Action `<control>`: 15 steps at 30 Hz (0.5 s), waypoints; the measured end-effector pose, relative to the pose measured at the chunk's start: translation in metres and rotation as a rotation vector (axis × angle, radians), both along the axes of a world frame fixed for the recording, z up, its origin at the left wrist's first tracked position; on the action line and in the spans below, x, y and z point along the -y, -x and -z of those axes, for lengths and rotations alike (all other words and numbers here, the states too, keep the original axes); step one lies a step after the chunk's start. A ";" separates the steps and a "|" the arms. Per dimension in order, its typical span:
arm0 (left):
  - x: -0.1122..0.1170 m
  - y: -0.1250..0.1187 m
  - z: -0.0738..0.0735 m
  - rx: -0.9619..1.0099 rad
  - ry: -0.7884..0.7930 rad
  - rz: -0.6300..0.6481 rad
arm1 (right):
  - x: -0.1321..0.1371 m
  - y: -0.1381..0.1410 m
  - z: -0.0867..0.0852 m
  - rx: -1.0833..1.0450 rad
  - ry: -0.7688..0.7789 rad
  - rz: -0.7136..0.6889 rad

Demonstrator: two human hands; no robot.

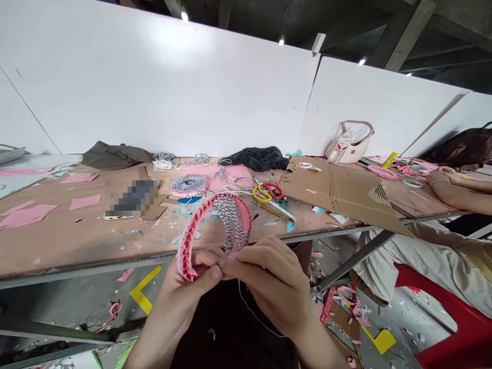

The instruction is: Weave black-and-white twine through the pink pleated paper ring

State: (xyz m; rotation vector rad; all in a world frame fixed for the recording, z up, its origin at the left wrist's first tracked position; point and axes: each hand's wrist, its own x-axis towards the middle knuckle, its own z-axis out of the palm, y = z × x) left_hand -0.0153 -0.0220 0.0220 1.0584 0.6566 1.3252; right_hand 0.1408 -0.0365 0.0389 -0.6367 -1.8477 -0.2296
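Note:
A pink ring (187, 241) with a white outer band and a scalloped inner edge is held upright just in front of the table edge. Black-and-white cord (229, 218) stretches across part of its opening. My left hand (196, 287) is closed round the ring's lower left side, thumb on the near edge. At the bottom of the ring, my right hand (269, 277) pinches where the cord meets the rim; its fingertips are partly hidden. A loose cord end (255, 319) hangs below my right hand.
Behind the ring lie a coiled cord disc (188, 183), yellow-handled scissors (262, 193), red-handled scissors (273, 191) and a phone (132, 199). Cardboard (338, 187) covers the table's right part. Another person's arm (448, 192) rests at far right, above a red stool (446, 328).

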 end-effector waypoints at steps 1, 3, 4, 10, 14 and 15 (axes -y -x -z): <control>-0.001 0.001 0.000 -0.007 -0.015 0.008 | 0.001 -0.001 -0.001 0.028 -0.002 0.013; -0.002 0.002 0.000 -0.031 -0.053 0.023 | 0.004 -0.002 -0.003 0.073 -0.005 0.049; -0.002 0.003 0.000 -0.037 -0.058 0.020 | 0.006 -0.003 -0.003 0.093 0.002 0.065; -0.005 0.005 0.002 -0.101 -0.121 -0.049 | 0.019 -0.001 -0.007 0.194 0.138 0.141; -0.008 0.002 0.006 -0.103 -0.163 -0.090 | 0.023 0.002 -0.007 0.288 0.214 0.198; -0.008 0.001 0.006 -0.083 -0.154 -0.094 | 0.023 0.002 -0.007 0.294 0.217 0.191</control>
